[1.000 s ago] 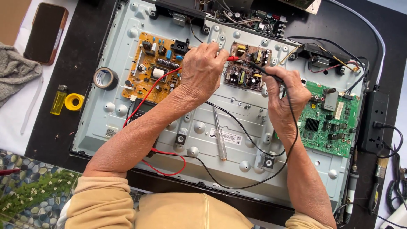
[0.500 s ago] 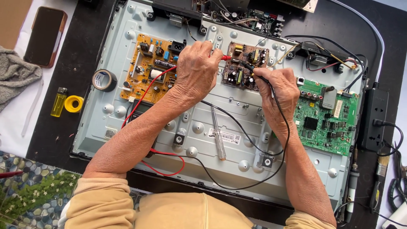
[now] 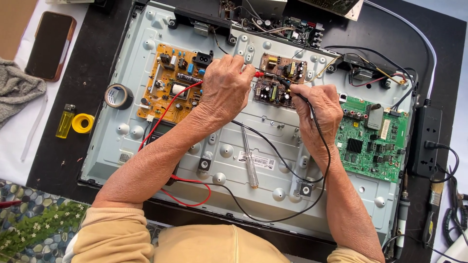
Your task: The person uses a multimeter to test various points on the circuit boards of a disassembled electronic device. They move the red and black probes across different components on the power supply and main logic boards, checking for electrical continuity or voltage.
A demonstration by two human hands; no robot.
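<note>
Pinching a red probe (image 3: 259, 74), the left hand (image 3: 225, 90) sits at upper centre; the right hand (image 3: 317, 104), just right of it, grips a black probe (image 3: 287, 85). Both tips touch the small brown board (image 3: 273, 83) on the grey chassis (image 3: 146, 63). A screwdriver (image 3: 249, 158) lies below.

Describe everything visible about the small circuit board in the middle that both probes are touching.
The small circuit board is brownish, crowded with tiny components: dark blocks, a yellowish transformer-like part and a few cylinders. It lies flat on the grey metal back panel, near its upper edge, between the larger orange board and the green board. The left hand brings a red probe to its left edge; the right hand presses a black probe onto its middle. Thin wires run from its top.
</note>
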